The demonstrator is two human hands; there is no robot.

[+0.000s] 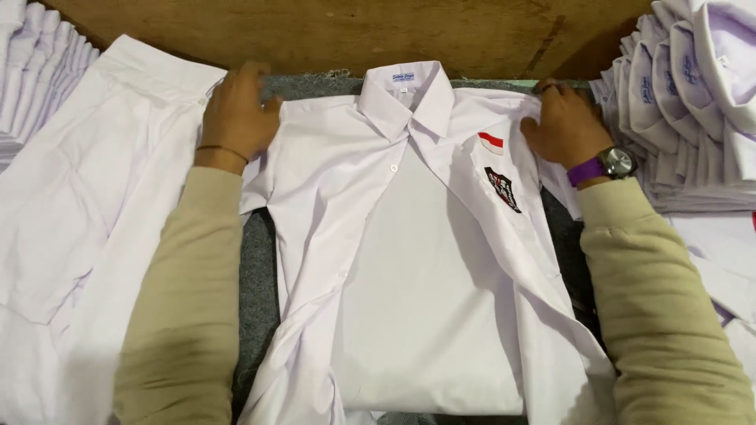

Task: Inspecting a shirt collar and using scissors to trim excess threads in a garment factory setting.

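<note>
Looking down from the head camera, I take the open white shirt (409, 260) on the grey felt mat (256, 275) as my landmark and work across from its left. Far left of the shirt, a stack of folded white garments (35, 75) sits at the frame's edge, and loose white cloth (71, 212) spreads between that stack and the shirt. My left hand (236, 118) lies flat on the shirt's left shoulder, fingers spread and pressing the fabric, gripping nothing. The shirt lies face up, unbuttoned, collar (409, 94) toward the wooden board (354, 31) above it, with a red-and-white patch (491, 142) and a dark badge (502, 189) on its chest. My right hand (563, 126), wearing a purple-strapped watch (606, 165), rests on the shirt's right shoulder, fingers curled onto the cloth. Right of the shirt stands a pile of folded white shirts (685, 94).
</note>
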